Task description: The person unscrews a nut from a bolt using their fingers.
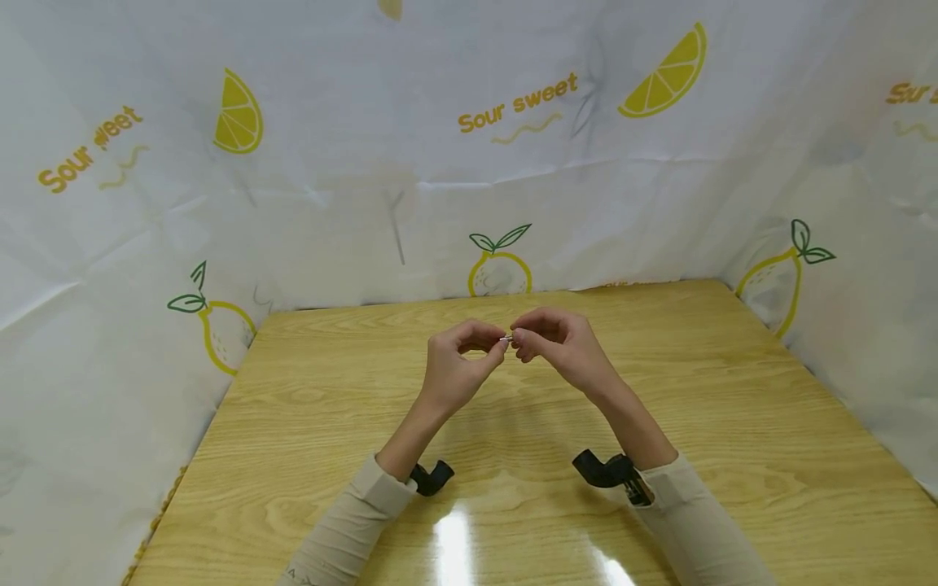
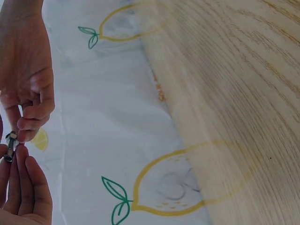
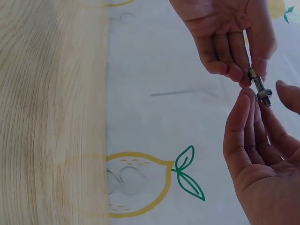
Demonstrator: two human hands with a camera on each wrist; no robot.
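A small metal bolt (image 3: 258,84) with a hex nut (image 3: 264,94) on its threads is held between two hands above the table. My left hand (image 1: 459,362) pinches the bolt at its head end between thumb and fingertips. My right hand (image 1: 567,350) is at the nut end. In the right wrist view, its fingers (image 3: 253,136) lie close behind the nut, and its thumb stands a little apart from it. The left wrist view shows the bolt (image 2: 9,151) and nut (image 2: 12,136) at its left edge, with part of both hands cut off.
Below the hands spreads a wood-grain table (image 1: 330,407). A white cloth (image 1: 352,228) printed with lemons hangs behind it and along both sides. Black wrist mounts (image 1: 602,470) stick out near the beige sleeves (image 1: 352,521).
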